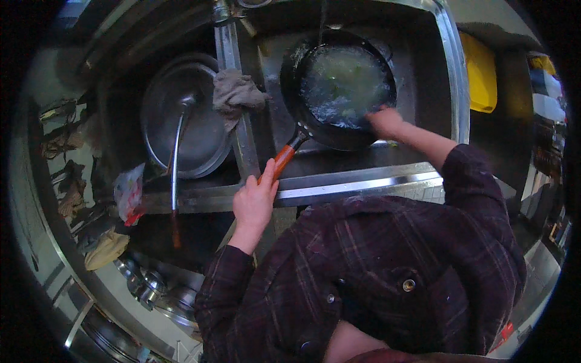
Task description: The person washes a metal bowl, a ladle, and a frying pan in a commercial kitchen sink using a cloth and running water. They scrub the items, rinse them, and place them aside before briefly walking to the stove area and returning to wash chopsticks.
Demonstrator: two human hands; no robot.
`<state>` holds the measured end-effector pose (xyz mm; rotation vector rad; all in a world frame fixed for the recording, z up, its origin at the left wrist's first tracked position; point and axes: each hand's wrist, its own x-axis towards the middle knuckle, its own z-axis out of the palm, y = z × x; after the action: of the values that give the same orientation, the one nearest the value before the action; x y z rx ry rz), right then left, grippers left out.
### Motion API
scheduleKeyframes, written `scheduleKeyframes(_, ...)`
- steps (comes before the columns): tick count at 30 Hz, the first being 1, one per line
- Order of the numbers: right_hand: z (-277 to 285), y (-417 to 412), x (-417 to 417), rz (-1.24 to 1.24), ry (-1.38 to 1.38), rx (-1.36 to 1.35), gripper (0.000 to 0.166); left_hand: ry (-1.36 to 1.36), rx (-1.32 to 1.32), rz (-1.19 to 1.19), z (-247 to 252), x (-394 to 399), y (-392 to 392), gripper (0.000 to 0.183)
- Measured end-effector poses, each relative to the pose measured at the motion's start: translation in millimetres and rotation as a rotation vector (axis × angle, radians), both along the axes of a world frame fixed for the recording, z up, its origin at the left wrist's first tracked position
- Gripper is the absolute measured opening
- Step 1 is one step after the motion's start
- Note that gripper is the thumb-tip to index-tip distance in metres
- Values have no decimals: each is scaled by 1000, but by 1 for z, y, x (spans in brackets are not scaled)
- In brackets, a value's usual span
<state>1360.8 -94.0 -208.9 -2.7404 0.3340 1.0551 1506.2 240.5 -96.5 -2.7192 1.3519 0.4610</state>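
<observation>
My left hand [255,199] is closed around the orange-brown handle [283,156] of a dark wok-like pan [336,138]. The pan sits in the right basin of a metal sink [411,90], with cloudy water [340,84] and small green bits inside it. A thin stream of water [322,22] falls at its far edge. My right hand [386,122] reaches over the pan's near right rim, its fingertips at the water. Whether those fingers hold anything is hidden. A crumpled grey-brown cloth [237,95] hangs over the sink divider [247,145], left of the pan.
In the left basin lies a large round metal pan [159,136]; a long-handled ladle [174,168] rests across it and the front edge. A plastic bag [129,190] and a beige cloth [106,250] are at the left. Something yellow [481,77] stands right of the sink.
</observation>
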Motion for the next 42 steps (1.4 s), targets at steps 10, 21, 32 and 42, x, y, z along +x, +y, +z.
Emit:
scheduleKeyframes(10,-37,4,7,101,-117,-14,24,31,19,11,-1,3,-2,55)
scheduleKeyframes(21,-13,88,92,-532,-555,817,50,-52,98,-68,5,6,-12,43)
scheduleKeyframes(32,-14,32,20,-161,94,528,42,253,180,52,-46,20,-80,14)
scheduleKeyframes(42,-76,58,166,-670,-673,365,52,321,266,182,-39,19,-92,15)
